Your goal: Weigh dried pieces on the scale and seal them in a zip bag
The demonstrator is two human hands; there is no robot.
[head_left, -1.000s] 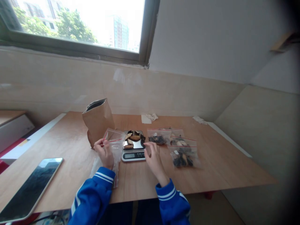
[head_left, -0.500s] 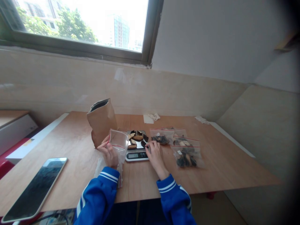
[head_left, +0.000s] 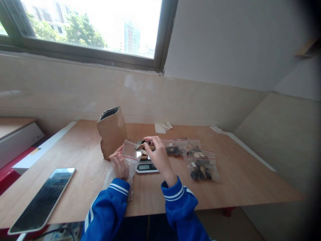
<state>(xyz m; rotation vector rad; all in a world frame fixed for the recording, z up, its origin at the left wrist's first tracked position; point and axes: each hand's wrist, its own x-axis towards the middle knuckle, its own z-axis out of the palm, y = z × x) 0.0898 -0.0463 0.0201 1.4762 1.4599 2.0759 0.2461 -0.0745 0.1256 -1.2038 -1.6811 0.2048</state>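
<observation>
My left hand [head_left: 120, 165] is closed on a clear zip bag [head_left: 130, 152] with a red seal line, its mouth held apart and tilted toward the scale. Between the thumb and fingers of my right hand [head_left: 159, 156] is a dried slice [head_left: 140, 146], brown with a darker edge, at the mouth of the bag. Below it stands a digital kitchen scale [head_left: 142, 170] with a lit display, partly covered by my right hand. More dried pieces [head_left: 144, 156], pale and dark brown, lie on its plate. Other flat clear bags [head_left: 109, 177] lie under my left wrist.
Filled zip bags [head_left: 200, 170] of dark dried pieces lie right of the scale. An open brown paper bag [head_left: 114, 134] stands behind my left hand. A large phone [head_left: 43, 201] lies at the left edge. Crumpled tissue [head_left: 165, 126] sits near the wall.
My right hand has risen from the scale plate and moved left to the mouth of the zip bag, carrying a dried slice. The left hand still holds the bag.
</observation>
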